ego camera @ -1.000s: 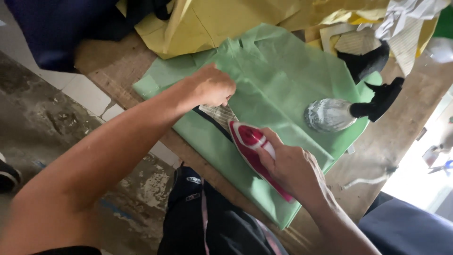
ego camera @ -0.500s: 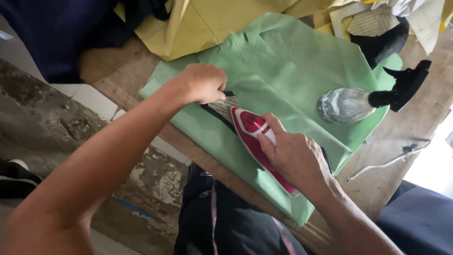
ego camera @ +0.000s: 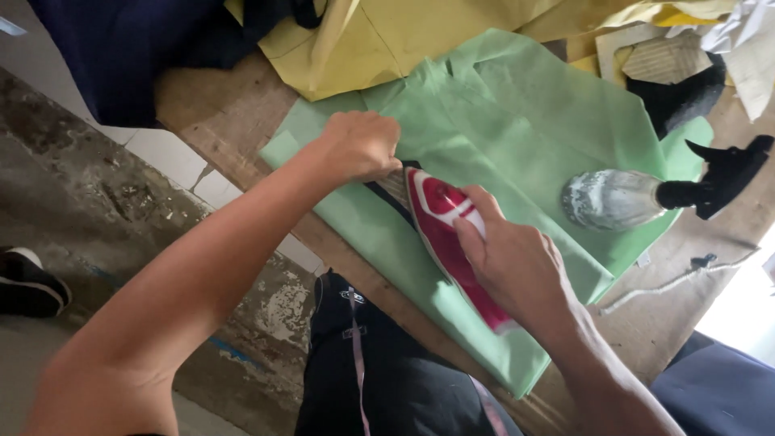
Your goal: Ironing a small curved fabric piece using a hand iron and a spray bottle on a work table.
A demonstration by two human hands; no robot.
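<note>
Your right hand has a closed grip on the red-and-white steam iron mid-worktop on the light green cloth; keep your fisted left hand pinning fabric just far-left of its tip, clear of the soleplate.

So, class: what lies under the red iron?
Under the red iron, a dark strip of fabric pokes out at its tip, lying on the green cloth. The right hand and the iron's body cover the rest.

Red-and-white iron — pale green cloth — yellow fabric.
</note>
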